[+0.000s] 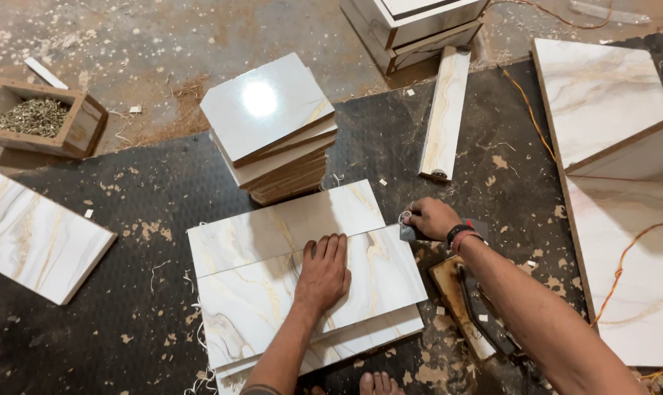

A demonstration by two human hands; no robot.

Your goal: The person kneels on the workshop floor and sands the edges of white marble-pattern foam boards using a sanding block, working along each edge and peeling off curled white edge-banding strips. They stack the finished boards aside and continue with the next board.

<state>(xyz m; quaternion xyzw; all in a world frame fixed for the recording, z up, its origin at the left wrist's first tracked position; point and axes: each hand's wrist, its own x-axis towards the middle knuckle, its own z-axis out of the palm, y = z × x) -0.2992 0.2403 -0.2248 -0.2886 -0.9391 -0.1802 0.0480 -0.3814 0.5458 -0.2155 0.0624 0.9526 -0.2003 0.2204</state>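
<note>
My left hand [324,272] lies flat, palm down, on the top marble-patterned laminated board [258,292] of a small pile on the dark floor mat. My right hand [431,217] is closed around a small dark scraping tool [407,232] held against that board's right edge, near its far corner. A second matching board [273,223] lies just behind the pressed one. Thin curled white trimmings lie along the boards' left side.
A stack of white-topped boards [273,128] stands just beyond. A wooden box of screws [35,117] sits far left. A narrow marble strip [445,110], large panels [609,102] at right, another panel [31,241] at left, an orange cable [624,256] and a power tool [477,307] lie around.
</note>
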